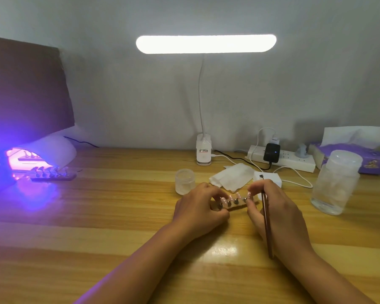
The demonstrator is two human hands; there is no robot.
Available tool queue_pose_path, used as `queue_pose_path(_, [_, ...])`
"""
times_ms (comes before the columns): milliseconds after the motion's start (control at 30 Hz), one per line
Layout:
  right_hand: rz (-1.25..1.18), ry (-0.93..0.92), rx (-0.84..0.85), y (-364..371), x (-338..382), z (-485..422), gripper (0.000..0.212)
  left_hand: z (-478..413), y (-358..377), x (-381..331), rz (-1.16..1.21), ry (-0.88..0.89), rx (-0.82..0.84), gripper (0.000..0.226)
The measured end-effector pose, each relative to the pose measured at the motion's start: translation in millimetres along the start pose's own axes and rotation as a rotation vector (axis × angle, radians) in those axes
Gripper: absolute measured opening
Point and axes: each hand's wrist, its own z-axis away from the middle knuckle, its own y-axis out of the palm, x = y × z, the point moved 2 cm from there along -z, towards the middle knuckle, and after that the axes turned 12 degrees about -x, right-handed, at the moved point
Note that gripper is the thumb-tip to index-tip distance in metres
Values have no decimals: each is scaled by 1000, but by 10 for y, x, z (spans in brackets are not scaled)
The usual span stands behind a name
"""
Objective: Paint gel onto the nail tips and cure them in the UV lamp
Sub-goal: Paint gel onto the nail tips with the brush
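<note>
Across the lower view runs one wooden worktop (97,216), set against a grey wall. At far left one brown board (24,84) leans over one white UV lamp (57,150), which glows violet. One desk lamp (205,43) with a lit bar stands on a clip base at the rear. To the right are one purple tissue box (369,159), one white power strip (294,160) and two clear jars: a tall jar (336,183) and, left of centre, a small jar (184,181). One crumpled tissue (230,176) lies between them.

Two hands meet near the middle. The left hand (199,207) curls its fingers round the left end of a holder strip (236,206) lying on the worktop. The right hand (279,216) pinches the other end and also grips one thin brown brush (266,216), its shaft lying over the hand.

Three strips show: this one, a second strip (53,176) just before the lamp's mouth, and a third strip (29,158) inside. Four glossy pink nail tips (231,197) stand upright on pegs between the fingers.
</note>
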Motion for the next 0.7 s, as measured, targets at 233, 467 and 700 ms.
queue_pose_path(233, [16, 11, 19, -23, 0, -15, 29, 6, -10, -16, 30, 27, 1, 32])
queue_pose_path(467, [29, 13, 61, -18, 3, -9, 28, 6, -9, -37, 25, 63, 3, 35])
queue_pose_path(700, [41, 49, 106, -9, -13, -10, 32, 16, 0, -42, 9, 68, -11, 35])
